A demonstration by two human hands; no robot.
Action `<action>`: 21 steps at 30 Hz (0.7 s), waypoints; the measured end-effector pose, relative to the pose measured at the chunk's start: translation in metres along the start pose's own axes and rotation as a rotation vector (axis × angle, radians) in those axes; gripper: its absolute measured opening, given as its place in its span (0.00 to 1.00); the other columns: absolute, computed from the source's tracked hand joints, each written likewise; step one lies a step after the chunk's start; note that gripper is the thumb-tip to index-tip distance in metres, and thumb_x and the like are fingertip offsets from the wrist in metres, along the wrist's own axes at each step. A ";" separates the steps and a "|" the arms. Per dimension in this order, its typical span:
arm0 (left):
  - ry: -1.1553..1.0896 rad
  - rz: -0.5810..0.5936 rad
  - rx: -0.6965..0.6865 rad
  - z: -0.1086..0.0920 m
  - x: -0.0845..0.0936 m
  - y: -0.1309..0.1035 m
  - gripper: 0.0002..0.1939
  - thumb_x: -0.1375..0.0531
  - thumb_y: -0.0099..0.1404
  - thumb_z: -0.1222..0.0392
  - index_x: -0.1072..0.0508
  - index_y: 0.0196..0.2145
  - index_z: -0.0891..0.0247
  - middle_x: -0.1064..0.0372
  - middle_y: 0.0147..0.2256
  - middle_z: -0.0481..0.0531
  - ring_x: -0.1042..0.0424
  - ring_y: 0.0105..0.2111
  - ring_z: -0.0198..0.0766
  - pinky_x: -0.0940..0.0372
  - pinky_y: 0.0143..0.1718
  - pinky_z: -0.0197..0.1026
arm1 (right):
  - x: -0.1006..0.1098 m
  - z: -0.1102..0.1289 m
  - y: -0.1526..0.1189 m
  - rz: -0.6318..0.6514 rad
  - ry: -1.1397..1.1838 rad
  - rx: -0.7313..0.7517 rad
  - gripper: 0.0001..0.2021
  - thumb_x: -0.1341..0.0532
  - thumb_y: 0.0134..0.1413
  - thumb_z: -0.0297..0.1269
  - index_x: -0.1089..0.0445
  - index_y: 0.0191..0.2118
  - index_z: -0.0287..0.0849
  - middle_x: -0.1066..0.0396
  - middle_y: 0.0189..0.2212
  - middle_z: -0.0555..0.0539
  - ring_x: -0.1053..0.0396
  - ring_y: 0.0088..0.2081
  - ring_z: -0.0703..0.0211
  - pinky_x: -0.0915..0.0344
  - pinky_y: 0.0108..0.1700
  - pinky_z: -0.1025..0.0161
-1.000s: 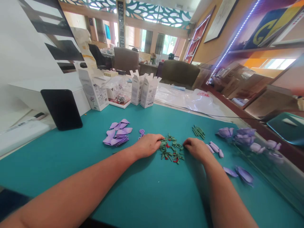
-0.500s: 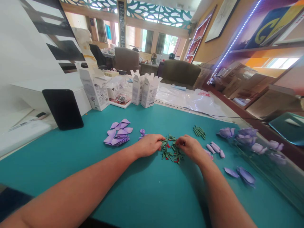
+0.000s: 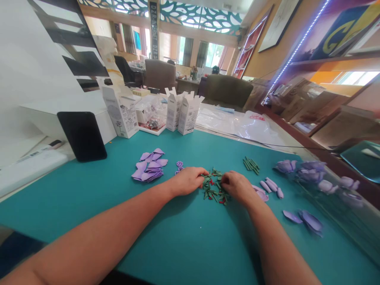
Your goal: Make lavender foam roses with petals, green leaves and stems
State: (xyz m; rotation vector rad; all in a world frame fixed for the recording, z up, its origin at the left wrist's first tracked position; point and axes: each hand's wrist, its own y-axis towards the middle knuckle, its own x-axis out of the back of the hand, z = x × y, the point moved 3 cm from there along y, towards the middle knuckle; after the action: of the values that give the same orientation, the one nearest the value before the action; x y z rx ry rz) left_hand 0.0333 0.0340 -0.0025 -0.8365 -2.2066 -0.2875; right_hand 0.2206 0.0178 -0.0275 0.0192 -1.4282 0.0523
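A loose pile of small green leaf-like pieces [image 3: 211, 194], with a few red bits among them, lies in the middle of the green mat. At its left edge my left hand [image 3: 188, 181] has curled fingers touching the green pieces. My right hand [image 3: 236, 185] reaches in from the right side, thumb and fingers pinched together at the pile. Whatever either set of fingertips holds is too small and hidden to make out. Small purple wheel-like rings [image 3: 179, 164] lie just beyond my left hand. Pink petal pieces [image 3: 261, 193] sit beside my right wrist.
Purple petals [image 3: 150, 168] are stacked at left, near a black tablet-like slab [image 3: 82, 136]. White boxes [image 3: 187, 114] stand at the back. Green sticks [image 3: 251, 165], lilac bud pieces [image 3: 270, 185], two larger petals [image 3: 310, 222] and assembled purple flowers [image 3: 310, 172] are on the right.
The whole view has shifted slightly, so everything appears a little further right. Both hands stay at the green pile, with only slight finger movement.
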 end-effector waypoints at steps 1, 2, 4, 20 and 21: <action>0.002 -0.004 -0.002 0.000 0.000 0.000 0.21 0.53 0.59 0.65 0.29 0.48 0.65 0.25 0.32 0.50 0.29 0.32 0.38 0.38 0.35 0.36 | 0.000 0.001 0.000 0.001 -0.002 -0.006 0.09 0.44 0.47 0.27 0.27 0.30 0.41 0.31 0.31 0.45 0.36 0.33 0.59 0.46 0.34 0.66; 0.004 -0.008 -0.005 0.000 0.000 0.000 0.21 0.53 0.59 0.65 0.29 0.48 0.65 0.25 0.32 0.50 0.29 0.32 0.38 0.38 0.35 0.36 | 0.001 0.001 0.000 0.001 -0.004 -0.011 0.08 0.44 0.47 0.28 0.27 0.30 0.41 0.31 0.31 0.45 0.36 0.33 0.59 0.46 0.34 0.66; 0.009 -0.014 -0.014 0.000 0.000 0.001 0.21 0.52 0.59 0.65 0.29 0.48 0.65 0.25 0.32 0.50 0.29 0.33 0.38 0.38 0.35 0.36 | 0.001 0.002 0.000 0.004 -0.003 -0.017 0.08 0.44 0.46 0.28 0.27 0.29 0.41 0.31 0.30 0.45 0.36 0.33 0.59 0.46 0.33 0.66; 0.063 -0.059 -0.042 0.001 0.003 -0.001 0.21 0.52 0.60 0.66 0.28 0.47 0.62 0.25 0.36 0.50 0.29 0.41 0.39 0.38 0.43 0.37 | 0.008 -0.005 -0.004 -0.031 0.118 -0.007 0.08 0.44 0.48 0.29 0.28 0.31 0.44 0.29 0.32 0.49 0.34 0.33 0.61 0.43 0.35 0.67; 0.059 -0.059 -0.039 0.001 0.003 0.000 0.21 0.52 0.59 0.66 0.28 0.47 0.62 0.25 0.37 0.50 0.29 0.42 0.39 0.38 0.43 0.37 | 0.009 -0.006 -0.004 -0.051 0.131 -0.002 0.09 0.44 0.49 0.30 0.27 0.32 0.44 0.29 0.32 0.49 0.33 0.34 0.61 0.43 0.35 0.67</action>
State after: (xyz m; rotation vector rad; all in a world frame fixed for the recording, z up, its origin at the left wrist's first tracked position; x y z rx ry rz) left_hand 0.0307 0.0361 -0.0010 -0.7755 -2.1793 -0.3804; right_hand 0.2279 0.0148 -0.0196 0.0499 -1.2961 0.0097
